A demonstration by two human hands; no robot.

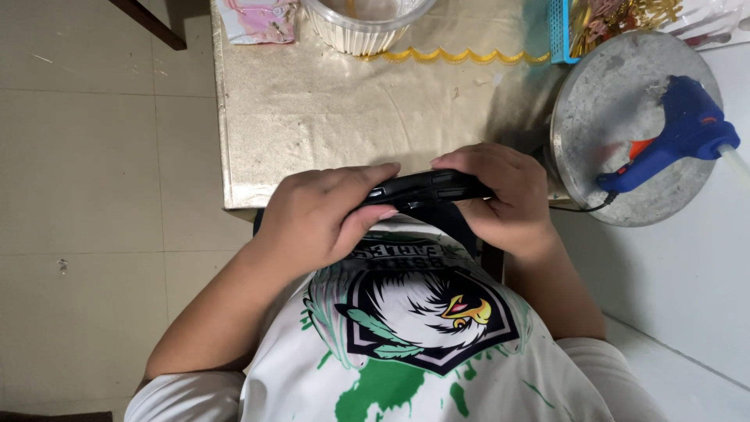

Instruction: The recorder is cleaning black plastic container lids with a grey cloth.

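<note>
I'm seeing both hands closing on one black device (426,187), flat and dark, looks like a phone or small controller seen edge-on. It's sitting at the near edge of the table (312,117), right above the person's chest, held level between the two hands.

Left hand (320,215) is gripping the left end: fingers curling over the top, thumb (367,223) pressing along the underside. Right hand (500,195) is gripping the right end, fingers wrapping over the top edge, knuckles facing the camera. Both grips are narrow and clamping the device; neither hand is touching anything else that I can tell.

A dark strap or band (437,219) is hanging down from the device's middle toward the shirt; can't tell what it attaches to.

Around it:
- Table is wearing a beige cloth with a yellow scalloped trim (453,55) running across the far part.
- Clear ribbed plastic tub (359,27) is standing at the far edge, well apart from the hands.
- Pink packet (258,19) is lying at the far left corner.
- Blue basket (558,27) with gold bits inside is sitting far right.
- Round grey metal plate (617,94) is sitting just right of the right hand, carrying a blue glue gun (683,129) with an orange trigger. Its black cord (582,209) is trailing toward the right wrist.

Person is wearing a white shirt (406,352) with a green and black bird print.
</note>
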